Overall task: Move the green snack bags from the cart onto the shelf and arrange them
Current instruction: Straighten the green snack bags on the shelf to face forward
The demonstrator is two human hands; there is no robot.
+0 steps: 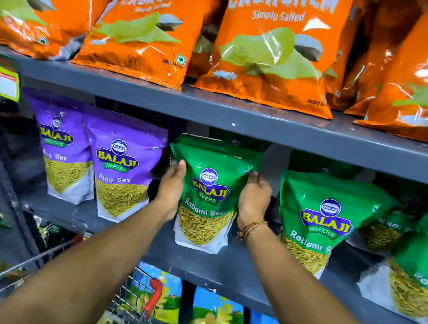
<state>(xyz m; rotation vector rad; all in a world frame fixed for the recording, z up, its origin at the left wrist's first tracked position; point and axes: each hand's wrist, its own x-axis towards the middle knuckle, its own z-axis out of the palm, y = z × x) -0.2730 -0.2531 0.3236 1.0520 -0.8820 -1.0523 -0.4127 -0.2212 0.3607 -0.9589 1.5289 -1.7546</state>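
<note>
I have my left hand (169,190) and right hand (254,201) clasped on either side of a green snack bag (209,196) standing upright on the middle shelf (237,268), so I judge I'm mid-arranging, and next should square it beside the neighbouring green bag (322,219).

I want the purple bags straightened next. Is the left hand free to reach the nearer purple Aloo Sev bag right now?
Probably not yet. The left hand is pressed against the side of the green Ratlami Sev bag, which the right hand holds too. The purple Aloo Sev bag stands just beside it, with nothing between.
</note>
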